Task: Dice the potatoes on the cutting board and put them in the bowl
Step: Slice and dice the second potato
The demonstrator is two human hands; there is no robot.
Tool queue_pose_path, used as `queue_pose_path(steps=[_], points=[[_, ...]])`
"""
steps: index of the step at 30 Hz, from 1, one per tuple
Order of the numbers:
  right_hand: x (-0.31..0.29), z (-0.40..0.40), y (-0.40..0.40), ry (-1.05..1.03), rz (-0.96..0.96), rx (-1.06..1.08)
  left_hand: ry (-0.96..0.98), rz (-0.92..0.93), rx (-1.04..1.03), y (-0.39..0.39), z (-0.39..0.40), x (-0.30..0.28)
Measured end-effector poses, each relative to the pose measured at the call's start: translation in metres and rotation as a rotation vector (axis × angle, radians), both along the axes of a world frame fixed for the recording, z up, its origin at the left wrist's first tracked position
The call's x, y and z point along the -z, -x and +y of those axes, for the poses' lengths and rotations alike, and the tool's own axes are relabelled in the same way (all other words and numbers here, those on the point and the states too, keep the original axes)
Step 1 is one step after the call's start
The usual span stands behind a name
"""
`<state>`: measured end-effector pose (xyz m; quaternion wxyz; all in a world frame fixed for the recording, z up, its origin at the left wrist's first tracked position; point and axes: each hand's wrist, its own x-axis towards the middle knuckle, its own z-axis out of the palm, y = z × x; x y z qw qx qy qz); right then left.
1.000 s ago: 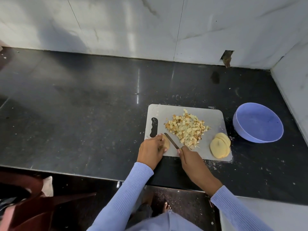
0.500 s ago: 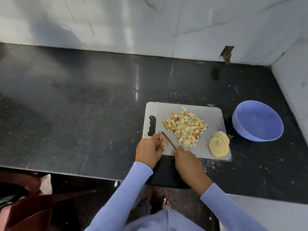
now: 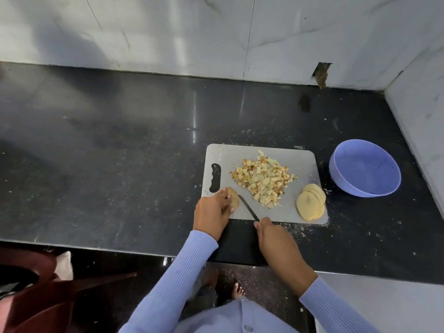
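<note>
A grey cutting board (image 3: 305,164) lies on the black counter. A heap of diced potato (image 3: 263,179) covers its middle. Stacked round potato slices (image 3: 310,204) sit at its front right corner. My left hand (image 3: 212,212) holds a small potato piece (image 3: 233,200) down at the board's front left corner. My right hand (image 3: 276,239) grips a knife (image 3: 248,209) whose blade points up-left, its tip beside that piece. A blue bowl (image 3: 365,174), with nothing in it, stands to the right of the board.
The black counter (image 3: 108,164) stretches far to the left of the board. Tiled walls close off the back and the right side. A brown chair (image 3: 43,299) stands at the lower left, below the counter edge.
Both hands have stayed at the board's front left; the knife has drawn back slightly towards me, and more of the potato piece shows beside my left fingers.
</note>
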<state>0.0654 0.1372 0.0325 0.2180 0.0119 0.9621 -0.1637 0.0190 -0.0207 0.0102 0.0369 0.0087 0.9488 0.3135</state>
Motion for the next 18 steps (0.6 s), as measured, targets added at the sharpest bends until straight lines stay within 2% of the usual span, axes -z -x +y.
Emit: queue_pose_path(steps=[9, 18], points=[[-0.005, -0.016, 0.02, 0.096, 0.08, -0.018, -0.066, 0.025, -0.021, -0.002, -0.002, 0.001], [0.002, -0.029, 0.021, 0.007, 0.078, -0.019, -0.084, 0.022, -0.022, -0.002, -0.003, 0.005]])
